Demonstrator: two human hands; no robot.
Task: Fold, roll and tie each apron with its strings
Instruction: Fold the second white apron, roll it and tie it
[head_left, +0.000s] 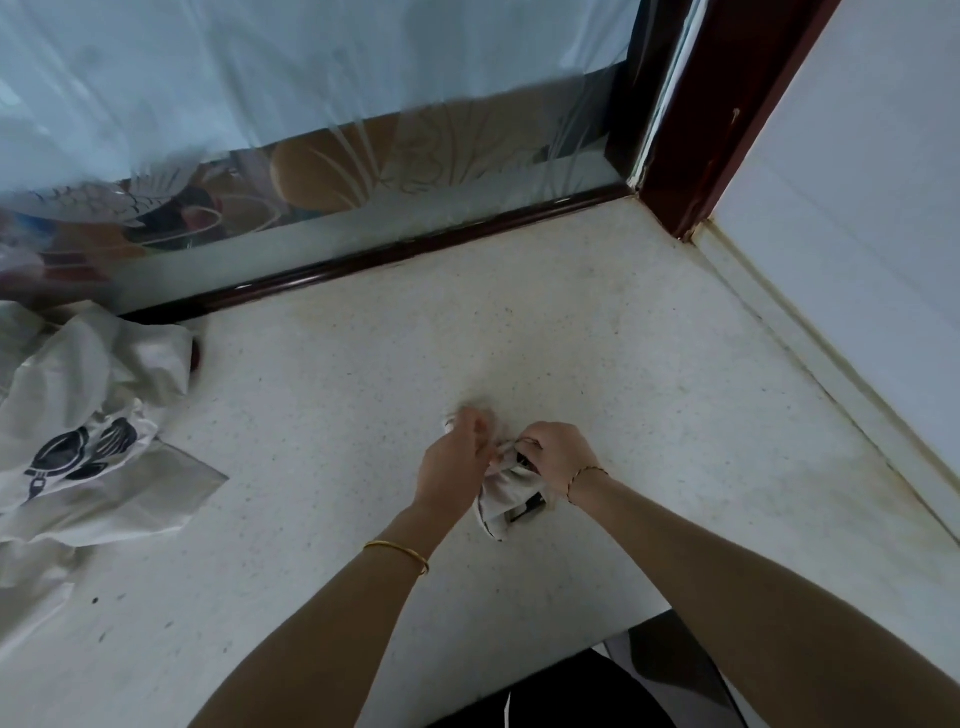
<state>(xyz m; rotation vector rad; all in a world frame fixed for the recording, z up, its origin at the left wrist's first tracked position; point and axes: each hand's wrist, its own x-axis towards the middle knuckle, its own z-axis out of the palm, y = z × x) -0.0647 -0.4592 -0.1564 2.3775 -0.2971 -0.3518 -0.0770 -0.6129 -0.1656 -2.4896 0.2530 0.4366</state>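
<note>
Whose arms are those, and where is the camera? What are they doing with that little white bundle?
The camera sits on a person's head and looks down, so you see that person's own arms. The left hand and right hand work on a rolled-up apron at the white counter. The right hand grips the roll; the left, blurred, seems to pinch a string. More aprons lie in a heap at the left, not rolled.
</note>
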